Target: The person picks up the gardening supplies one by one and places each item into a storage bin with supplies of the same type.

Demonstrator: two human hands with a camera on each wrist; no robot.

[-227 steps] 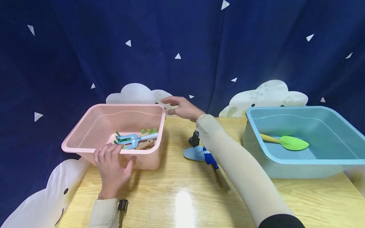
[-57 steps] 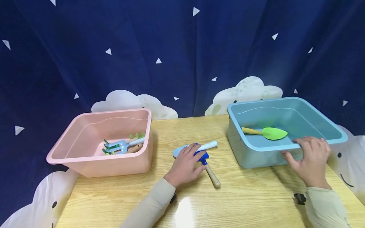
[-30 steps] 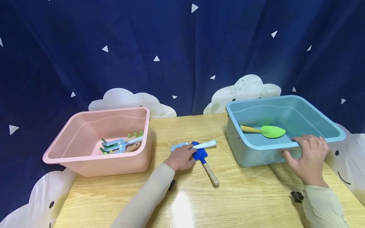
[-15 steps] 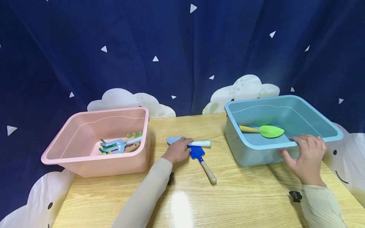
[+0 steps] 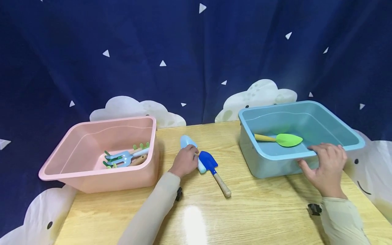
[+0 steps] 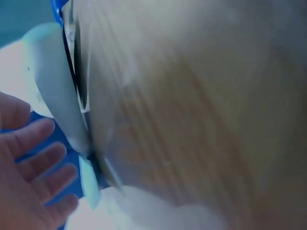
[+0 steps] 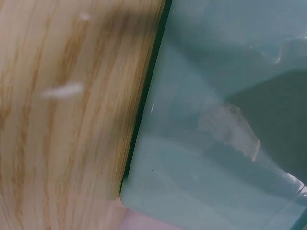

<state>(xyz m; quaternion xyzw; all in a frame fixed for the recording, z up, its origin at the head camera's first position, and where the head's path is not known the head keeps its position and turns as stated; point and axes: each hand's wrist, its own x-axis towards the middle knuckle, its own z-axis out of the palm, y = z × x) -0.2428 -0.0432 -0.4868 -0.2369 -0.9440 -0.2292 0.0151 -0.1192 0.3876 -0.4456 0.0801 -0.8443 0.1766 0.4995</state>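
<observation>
A light blue trowel (image 5: pixel 187 141) lies on the table, its blade pointing away and its pale handle nearer me. My left hand (image 5: pixel 185 161) is over its middle and hides part of it. In the left wrist view the fingers (image 6: pixel 48 158) are loosely extended beside the trowel's handle (image 6: pixel 57 86), with a small gap showing. Just to the right lies a small blue shovel (image 5: pixel 208 161) with a wooden handle. On the right, my right hand (image 5: pixel 329 170) holds the near rim of the blue tub (image 5: pixel 284 158), fingers over the edge and thumb outside.
A pink tub (image 5: pixel 101 175) at the left holds a light blue hand fork (image 5: pixel 124 158) and other tools, some green. Inside the blue tub lies a green trowel (image 5: pixel 288 140) with a yellow handle. A dark blue curtain (image 5: pixel 183 41) hangs behind the table (image 5: pixel 245 211).
Since half a second ago the light blue trowel has turned from lying crosswise to pointing away, off the blue shovel. Earlier my right hand reached by the pink tub; now it holds the blue tub.
</observation>
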